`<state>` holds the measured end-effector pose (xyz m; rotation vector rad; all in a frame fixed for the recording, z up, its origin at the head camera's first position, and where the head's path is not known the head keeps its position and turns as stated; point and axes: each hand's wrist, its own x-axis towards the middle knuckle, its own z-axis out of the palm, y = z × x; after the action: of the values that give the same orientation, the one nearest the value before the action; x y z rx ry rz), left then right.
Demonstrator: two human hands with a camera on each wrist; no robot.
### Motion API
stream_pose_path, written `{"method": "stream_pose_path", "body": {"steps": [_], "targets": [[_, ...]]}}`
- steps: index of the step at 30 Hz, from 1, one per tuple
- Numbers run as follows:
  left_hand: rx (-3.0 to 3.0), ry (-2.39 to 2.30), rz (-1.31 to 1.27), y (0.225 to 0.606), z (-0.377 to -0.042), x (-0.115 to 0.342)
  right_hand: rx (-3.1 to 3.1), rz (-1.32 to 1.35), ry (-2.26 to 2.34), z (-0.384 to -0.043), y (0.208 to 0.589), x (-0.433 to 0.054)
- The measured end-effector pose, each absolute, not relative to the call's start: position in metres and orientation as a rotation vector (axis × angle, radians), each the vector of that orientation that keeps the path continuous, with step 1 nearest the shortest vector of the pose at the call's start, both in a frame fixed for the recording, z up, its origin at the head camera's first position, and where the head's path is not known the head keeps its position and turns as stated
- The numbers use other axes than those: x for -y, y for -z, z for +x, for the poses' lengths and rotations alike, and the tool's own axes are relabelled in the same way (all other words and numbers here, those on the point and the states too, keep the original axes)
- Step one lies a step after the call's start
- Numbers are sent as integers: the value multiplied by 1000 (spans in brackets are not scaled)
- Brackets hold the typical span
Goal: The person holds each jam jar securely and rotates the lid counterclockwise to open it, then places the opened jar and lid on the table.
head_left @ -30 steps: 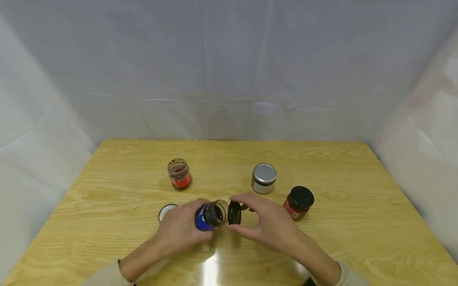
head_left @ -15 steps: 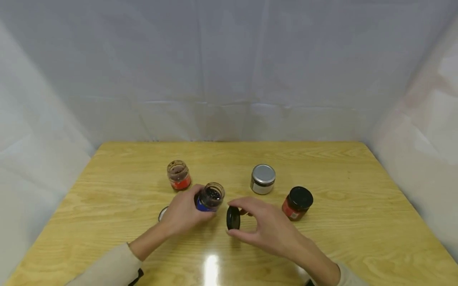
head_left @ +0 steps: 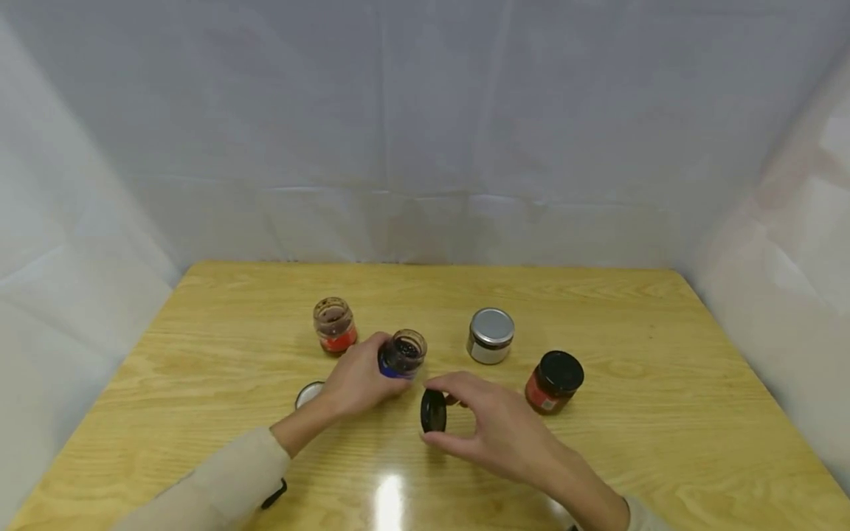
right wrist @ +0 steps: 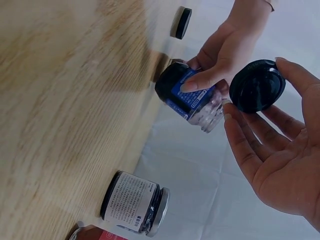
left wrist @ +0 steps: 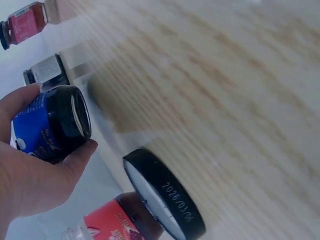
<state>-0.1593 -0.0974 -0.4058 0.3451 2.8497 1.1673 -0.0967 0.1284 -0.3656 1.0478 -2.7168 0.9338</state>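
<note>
My left hand [head_left: 358, 380] grips a lidless glass jar [head_left: 402, 354] with a blue label and dark contents. The jar stands nearly upright in the head view, and its dark base is close over the table in the right wrist view. Between the thumb and fingers of my right hand [head_left: 511, 428] is a black jar lid [head_left: 434, 411], held on edge, apart from the jar's mouth. Its inner face shows in the right wrist view. Another lid [left wrist: 165, 195], black-rimmed and pale inside, lies on the table beside my left wrist.
Behind my left hand stands a lidless red-labelled jar [head_left: 335, 328]. A silver-lidded jar [head_left: 491, 337] stands at the back, right of centre. Nearer, to the right, is a red-labelled jar with a black lid [head_left: 555, 382]. White sheeting [head_left: 425, 147] surrounds the wooden table [head_left: 664, 354].
My left hand has carried the blue-labelled jar away from the black lid, farther back, and turned it from tilted to nearly upright. My right hand has barely moved, dropping slightly with the lid.
</note>
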Motion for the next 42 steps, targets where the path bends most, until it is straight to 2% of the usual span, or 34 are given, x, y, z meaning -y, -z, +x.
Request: {"method": "stream_pose_path", "body": {"steps": [42], "targets": [[-2793,-1160,283,413,-199,97,2781,1053,-881,-99,371,-122]]}}
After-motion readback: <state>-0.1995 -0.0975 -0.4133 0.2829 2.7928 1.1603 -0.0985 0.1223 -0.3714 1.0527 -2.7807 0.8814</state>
